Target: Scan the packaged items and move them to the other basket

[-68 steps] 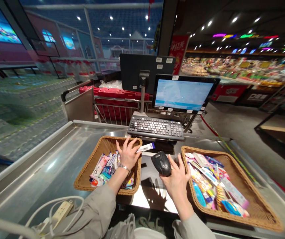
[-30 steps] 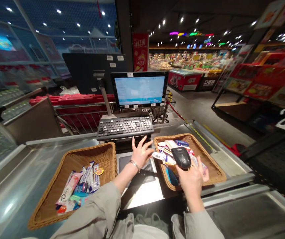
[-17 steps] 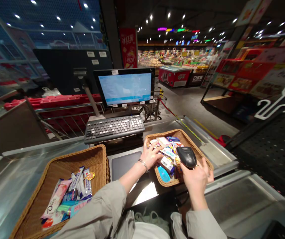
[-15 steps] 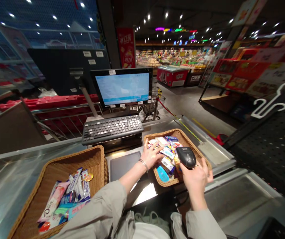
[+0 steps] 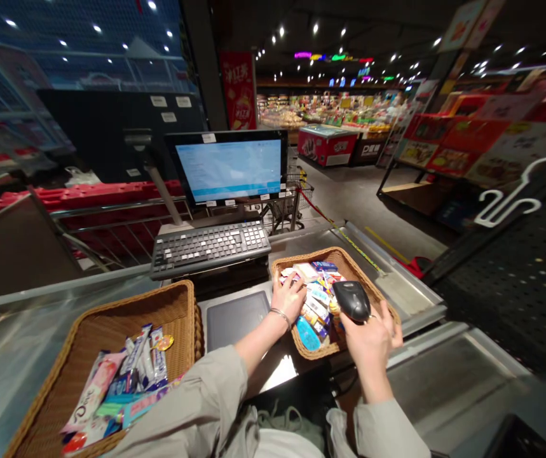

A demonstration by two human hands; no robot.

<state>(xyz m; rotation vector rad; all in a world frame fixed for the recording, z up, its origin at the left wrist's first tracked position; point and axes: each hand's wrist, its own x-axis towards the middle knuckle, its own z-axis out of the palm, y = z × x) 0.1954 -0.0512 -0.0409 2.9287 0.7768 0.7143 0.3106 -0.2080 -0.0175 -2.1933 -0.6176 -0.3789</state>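
Note:
My left hand [image 5: 290, 298] reaches over the left side of the right-hand wicker basket [image 5: 284, 263]. Its fingers are a little apart and point down among the snack packets [image 5: 319, 294]; the fingertips are partly hidden. In my right hand [image 5: 372, 337] is a black barcode scanner [image 5: 351, 301], its head above the right part of the same basket. A blue packet [image 5: 307, 333] lies at the basket's near end. On the left, a second wicker basket [image 5: 184, 324] holds several wrapped bars, among them a pink Dove bar [image 5: 92, 391].
Behind the baskets stand a keyboard [image 5: 210, 247] and a lit monitor [image 5: 232, 168]. A grey flat plate [image 5: 237, 320] lies between the baskets. Metal counter edges [image 5: 416, 305] run along the right. A white hook [image 5: 508, 200] hangs on a dark perforated panel at the far right.
The left hand's fingers have drawn in and lowered among the packets. The right hand keeps the scanner in nearly the same place over the basket. The whole view has shifted slightly.

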